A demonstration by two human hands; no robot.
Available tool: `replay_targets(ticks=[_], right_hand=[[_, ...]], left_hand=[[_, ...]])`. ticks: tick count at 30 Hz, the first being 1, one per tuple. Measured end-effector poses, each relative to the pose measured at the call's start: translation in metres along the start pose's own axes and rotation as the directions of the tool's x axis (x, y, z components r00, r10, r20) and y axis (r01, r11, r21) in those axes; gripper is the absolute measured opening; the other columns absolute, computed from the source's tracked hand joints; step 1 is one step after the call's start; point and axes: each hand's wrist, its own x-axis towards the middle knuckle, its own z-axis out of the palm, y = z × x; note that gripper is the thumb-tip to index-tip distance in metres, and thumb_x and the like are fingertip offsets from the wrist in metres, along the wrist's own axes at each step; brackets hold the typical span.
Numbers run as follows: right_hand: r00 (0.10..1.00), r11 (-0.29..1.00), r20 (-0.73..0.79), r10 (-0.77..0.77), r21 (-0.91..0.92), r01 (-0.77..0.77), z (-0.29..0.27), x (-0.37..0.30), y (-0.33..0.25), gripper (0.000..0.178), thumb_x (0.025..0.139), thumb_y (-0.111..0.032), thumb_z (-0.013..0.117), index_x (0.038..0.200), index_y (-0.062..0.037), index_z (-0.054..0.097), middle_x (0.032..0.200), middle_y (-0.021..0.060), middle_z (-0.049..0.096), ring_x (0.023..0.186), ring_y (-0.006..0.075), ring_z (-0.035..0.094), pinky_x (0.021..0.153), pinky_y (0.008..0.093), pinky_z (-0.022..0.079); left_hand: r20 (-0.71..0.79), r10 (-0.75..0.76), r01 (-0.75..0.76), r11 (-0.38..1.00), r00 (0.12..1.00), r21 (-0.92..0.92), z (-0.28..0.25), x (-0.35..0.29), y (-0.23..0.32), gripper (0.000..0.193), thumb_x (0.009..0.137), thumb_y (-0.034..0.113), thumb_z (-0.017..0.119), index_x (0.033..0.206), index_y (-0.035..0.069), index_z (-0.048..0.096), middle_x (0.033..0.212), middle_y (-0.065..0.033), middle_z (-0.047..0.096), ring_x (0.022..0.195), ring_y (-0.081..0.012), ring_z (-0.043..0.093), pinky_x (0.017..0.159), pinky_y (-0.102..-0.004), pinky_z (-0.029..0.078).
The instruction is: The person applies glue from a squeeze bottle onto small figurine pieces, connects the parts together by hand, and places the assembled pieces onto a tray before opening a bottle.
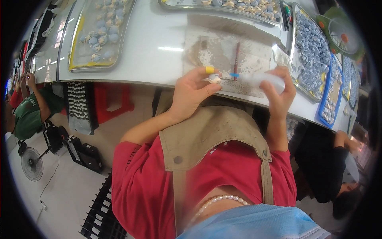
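Observation:
My left hand (191, 89) pinches a small white and blue figurine piece (214, 79) between thumb and fingertips, with yellow tape round one finger. Wrapped in my right hand (281, 89) is a translucent white squeeze bottle (262, 81). Its blue nozzle with a thin tip points left, toward the piece; whether the tip touches it I cannot tell. Both hands are over the near edge of a worn, stained board (258, 47) on the white table (153, 44). A thin reddish-brown stick (237, 53) lies on that board, just beyond the nozzle.
Trays of small blue and white pieces stand at the left (113, 67), the back (175, 6) and the right (294, 44). A blue tray (321, 113) and a green fan (340, 34) are farther right. Other people sit at both sides.

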Motion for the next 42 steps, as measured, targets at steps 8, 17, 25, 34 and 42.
replay_targets(ticks=[8, 17, 25, 34, 42], right_hand=[[0.947, 0.868, 0.163, -0.278, -0.38, 0.321, 0.0, -0.003, -0.029, 0.025, 0.056, -0.015, 0.079, 0.072, -0.004, 0.062, 0.067, 0.0031, 0.054, 0.072, 0.0204, 0.045, 0.064, 0.03, 0.038], [0.946, 0.85, 0.17, -0.278, -0.414, 0.324, 0.006, -0.005, -0.031, 0.026, 0.056, -0.016, 0.079, 0.073, -0.0042, 0.063, 0.067, 0.0031, 0.055, 0.071, 0.0204, 0.045, 0.064, 0.0303, 0.038], [0.988, 0.943, 0.017, -0.155, -0.295, 0.153, -0.005, -0.007, -0.008, 0.022, 0.066, -0.012, 0.073, 0.081, -0.0018, 0.061, 0.075, 0.0054, 0.057, 0.075, 0.0163, 0.051, 0.068, 0.0275, 0.041], [1.0, 0.877, -0.022, 0.018, -0.479, -0.026, 0.0, 0.015, 0.04, 0.023, 0.076, -0.019, 0.066, 0.091, -0.0018, 0.061, 0.086, 0.0119, 0.061, 0.08, 0.0225, 0.056, 0.074, 0.0321, 0.042], [0.963, 0.692, -0.074, -0.258, -0.71, 0.131, -0.104, 0.007, 0.045, 0.023, 0.071, -0.006, 0.064, 0.094, -0.0087, 0.063, 0.094, 0.0087, 0.062, 0.087, 0.0254, 0.054, 0.076, 0.0332, 0.042]], left_hand=[[0.005, -0.014, 0.013, 0.999, 1.0, 0.037, 0.007, -0.001, 0.001, 0.031, 0.081, -0.002, 0.06, 0.111, -0.001, 0.051, 0.106, -0.0058, 0.056, 0.089, -0.0126, 0.057, 0.074, -0.022, 0.047], [0.019, -0.03, 0.029, 0.999, 0.999, 0.036, 0.004, -0.005, 0.002, 0.032, 0.081, -0.002, 0.06, 0.111, -0.001, 0.051, 0.105, -0.0076, 0.057, 0.089, -0.0127, 0.057, 0.073, -0.0222, 0.047], [0.001, -0.044, 0.044, 0.999, 0.999, -0.011, 0.004, -0.006, 0.006, 0.033, 0.081, 0.002, 0.061, 0.112, 0.001, 0.049, 0.109, -0.012, 0.058, 0.089, -0.0164, 0.06, 0.071, -0.0221, 0.047], [0.136, 0.008, 0.004, 0.996, 0.991, -0.093, 0.016, -0.005, 0.001, 0.036, 0.081, -0.001, 0.058, 0.115, 0.003, 0.046, 0.109, -0.0142, 0.057, 0.087, -0.0204, 0.061, 0.07, -0.0238, 0.048], [0.132, -0.337, 0.334, 0.941, 0.932, 0.05, 0.027, 0.005, 0.004, 0.031, 0.082, 0.003, 0.057, 0.112, 0.0, 0.049, 0.103, -0.018, 0.06, 0.078, -0.0148, 0.061, 0.062, -0.0173, 0.049]])
